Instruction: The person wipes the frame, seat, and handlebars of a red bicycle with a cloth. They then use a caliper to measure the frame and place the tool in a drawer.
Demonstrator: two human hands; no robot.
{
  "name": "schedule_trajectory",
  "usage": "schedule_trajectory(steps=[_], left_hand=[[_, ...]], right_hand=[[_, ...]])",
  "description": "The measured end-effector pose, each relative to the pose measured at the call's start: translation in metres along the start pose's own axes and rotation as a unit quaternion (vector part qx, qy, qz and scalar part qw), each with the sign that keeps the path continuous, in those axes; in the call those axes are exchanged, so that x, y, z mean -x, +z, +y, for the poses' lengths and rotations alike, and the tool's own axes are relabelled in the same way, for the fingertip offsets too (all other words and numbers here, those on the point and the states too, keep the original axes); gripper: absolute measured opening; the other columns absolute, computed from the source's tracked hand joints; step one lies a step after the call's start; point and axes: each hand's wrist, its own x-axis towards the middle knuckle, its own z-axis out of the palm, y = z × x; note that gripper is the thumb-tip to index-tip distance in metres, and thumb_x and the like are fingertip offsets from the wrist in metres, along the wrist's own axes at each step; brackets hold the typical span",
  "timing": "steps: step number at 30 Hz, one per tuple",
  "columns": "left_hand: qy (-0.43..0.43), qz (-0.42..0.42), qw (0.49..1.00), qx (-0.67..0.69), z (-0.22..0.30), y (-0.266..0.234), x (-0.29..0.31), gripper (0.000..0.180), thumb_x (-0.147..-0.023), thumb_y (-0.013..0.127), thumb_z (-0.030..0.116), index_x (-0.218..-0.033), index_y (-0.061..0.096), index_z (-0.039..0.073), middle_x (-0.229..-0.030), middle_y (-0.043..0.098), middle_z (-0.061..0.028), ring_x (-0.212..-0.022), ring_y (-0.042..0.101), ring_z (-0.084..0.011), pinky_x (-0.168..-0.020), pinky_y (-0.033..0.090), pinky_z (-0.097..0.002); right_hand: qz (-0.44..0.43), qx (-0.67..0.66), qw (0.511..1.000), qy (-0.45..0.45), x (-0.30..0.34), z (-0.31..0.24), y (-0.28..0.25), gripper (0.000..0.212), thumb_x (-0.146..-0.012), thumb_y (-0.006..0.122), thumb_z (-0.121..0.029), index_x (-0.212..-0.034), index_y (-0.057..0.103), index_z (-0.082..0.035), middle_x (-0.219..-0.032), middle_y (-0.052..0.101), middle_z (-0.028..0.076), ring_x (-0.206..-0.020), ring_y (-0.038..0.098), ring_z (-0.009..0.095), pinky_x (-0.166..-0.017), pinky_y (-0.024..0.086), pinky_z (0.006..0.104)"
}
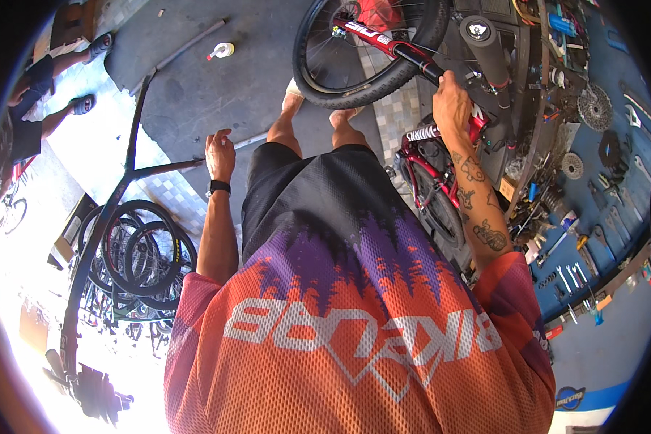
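Observation:
My right hand [451, 101] is closed around the upper end of the black tube [419, 62] of a red bicycle fork [372, 35]. A wheel with a knobby black tyre [354, 95] sits in this fork, tilted in front of my feet. Beneath my right wrist a red bike frame [421, 136] with white lettering is partly covered by the forearm. My left hand [220, 153] hangs in the air to the left of my legs, fingers loosely bent and apart, with nothing in it. A dark watch strap [218, 187] circles that wrist.
A dark metal stand [126, 173] rises at the left, beside several stacked wheels [148, 249]. A small yellow-white bottle [224, 50] lies on the floor mat. Another person's legs [58, 119] show at far left. Tools hang on a blue board [593, 231] at right.

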Motion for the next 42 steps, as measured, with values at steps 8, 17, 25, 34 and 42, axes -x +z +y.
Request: schedule_trajectory(steps=[8, 17, 25, 34, 42], left_hand=[[-0.028, 0.001, 1.000, 0.013, 0.005, 0.007, 0.000, 0.028, -0.088, 0.060, 0.003, -0.110, 0.075, 0.011, -0.101, 0.069, -0.0157, -0.095, 0.069, -0.0350, -0.086, 0.055, -0.0450], [-0.011, 0.010, 1.000, 0.016, -0.002, 0.005, 0.001, 0.026, -0.089, 0.060, 0.004, -0.109, 0.075, 0.011, -0.099, 0.069, -0.0157, -0.094, 0.069, -0.0343, -0.085, 0.055, -0.0441], [-0.030, -0.021, 0.999, 0.016, -0.023, 0.001, 0.001, 0.026, -0.089, 0.059, 0.007, -0.110, 0.075, 0.009, -0.101, 0.070, -0.0159, -0.095, 0.069, -0.0334, -0.087, 0.054, -0.0434], [-0.074, -0.045, 0.996, 0.022, -0.022, 0.017, 0.006, 0.026, -0.089, 0.061, 0.010, -0.110, 0.075, 0.010, -0.101, 0.070, -0.0169, -0.098, 0.069, -0.0349, -0.089, 0.054, -0.0442], [-0.065, -0.057, 0.996, 0.028, -0.005, 0.021, -0.010, 0.026, -0.089, 0.061, 0.011, -0.112, 0.075, 0.011, -0.100, 0.071, -0.0168, -0.098, 0.069, -0.0351, -0.089, 0.054, -0.0454]], right_hand=[[-0.043, -0.096, 0.990, 0.094, -0.018, 0.007, 0.015, 0.028, -0.104, 0.046, -0.028, -0.102, 0.063, -0.005, -0.074, 0.070, 0.017, -0.059, 0.069, 0.033, -0.060, 0.056, 0.0439], [-0.153, -0.197, 0.960, 0.128, -0.011, 0.000, -0.010, 0.026, -0.107, 0.047, -0.025, -0.107, 0.056, -0.001, -0.074, 0.070, 0.016, -0.054, 0.071, 0.028, -0.052, 0.056, 0.0407], [-0.009, 0.075, 0.996, -0.055, 0.000, -0.006, -0.013, 0.029, -0.107, 0.048, -0.021, -0.122, 0.057, 0.001, -0.080, 0.071, 0.027, -0.076, 0.074, 0.041, -0.066, 0.061, 0.0487], [-0.003, 0.073, 0.996, -0.051, 0.003, -0.007, -0.012, 0.019, -0.105, 0.048, -0.017, -0.117, 0.052, -0.003, -0.083, 0.072, 0.027, -0.076, 0.073, 0.044, -0.069, 0.061, 0.0507], [-0.021, 0.027, 0.998, 0.059, 0.000, -0.013, -0.005, 0.036, -0.102, 0.051, -0.026, -0.132, 0.061, -0.008, -0.090, 0.073, 0.028, -0.081, 0.072, 0.047, -0.076, 0.056, 0.0552]])
